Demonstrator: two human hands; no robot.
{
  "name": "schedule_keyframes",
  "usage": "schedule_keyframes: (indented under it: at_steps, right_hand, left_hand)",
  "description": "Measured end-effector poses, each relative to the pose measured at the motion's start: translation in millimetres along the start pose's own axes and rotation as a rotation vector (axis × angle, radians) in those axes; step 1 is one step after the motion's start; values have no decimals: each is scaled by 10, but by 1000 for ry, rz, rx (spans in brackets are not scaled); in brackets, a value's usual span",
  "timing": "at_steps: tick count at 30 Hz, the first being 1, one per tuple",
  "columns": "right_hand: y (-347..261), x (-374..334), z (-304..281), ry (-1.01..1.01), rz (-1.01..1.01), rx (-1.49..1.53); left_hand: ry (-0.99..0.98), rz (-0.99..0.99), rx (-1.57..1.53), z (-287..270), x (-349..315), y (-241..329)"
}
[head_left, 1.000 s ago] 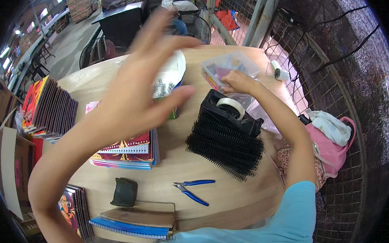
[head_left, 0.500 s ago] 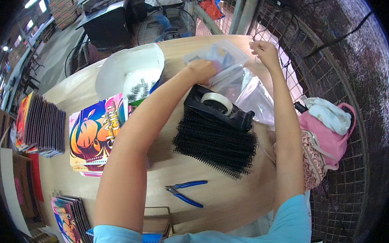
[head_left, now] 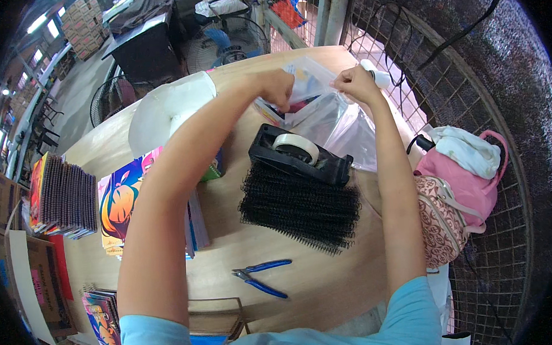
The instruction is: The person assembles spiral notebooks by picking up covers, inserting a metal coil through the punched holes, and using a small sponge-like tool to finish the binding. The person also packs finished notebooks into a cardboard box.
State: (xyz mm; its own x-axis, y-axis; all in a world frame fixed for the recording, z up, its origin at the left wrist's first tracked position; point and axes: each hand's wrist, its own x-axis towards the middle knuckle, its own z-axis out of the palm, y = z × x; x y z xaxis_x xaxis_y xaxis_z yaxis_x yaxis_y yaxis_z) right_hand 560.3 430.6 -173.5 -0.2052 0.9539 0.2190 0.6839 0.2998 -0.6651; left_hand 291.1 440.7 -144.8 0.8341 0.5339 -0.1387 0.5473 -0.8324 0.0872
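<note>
My left hand is closed at the near left side of a clear plastic container at the far end of the table. Its fingertips point down, and what they hold is hidden. My right hand pinches the container's right corner between thumb and fingers. Below the container, a dark red item shows, too small to name. A crumpled clear plastic bag lies under and right of it. Nearer to me, a black tape dispenser with a white roll rests on a pile of black spiral binding coils.
Blue-handled cutters lie open near me. Printed sheets and stacked spiral notebooks stand at the left. A white curved container is behind my left forearm. A pink bag sits at the right by wire mesh.
My left hand has moved slightly left and up from the container. My right hand has come down and left to its corner. The view has shifted slightly.
</note>
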Motion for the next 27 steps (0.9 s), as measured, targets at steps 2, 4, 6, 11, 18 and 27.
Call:
schedule_keyframes:
  at_steps: [2,4,6,11,18,27]
  right_hand:
    - [-26,11,29,-30,-39,-13]
    - [-41,19,129,-9,-138,-26]
    - [-42,37,272,16,-201,-112]
    - [-176,110,538,-61,-146,-354]
    - [-285,-48,769,-138,-734,-532]
    - [-580,83,951,-362,-415,-593]
  left_hand:
    - [77,8,-186,-203,-84,-94]
    - [197,29,-148,-361,-88,-78]
    - [222,11,-185,-508,-70,-10]
    - [403,31,-41,-505,38,128]
    - [551,-31,19,-551,75,234]
    - [457,-16,107,-671,120,442]
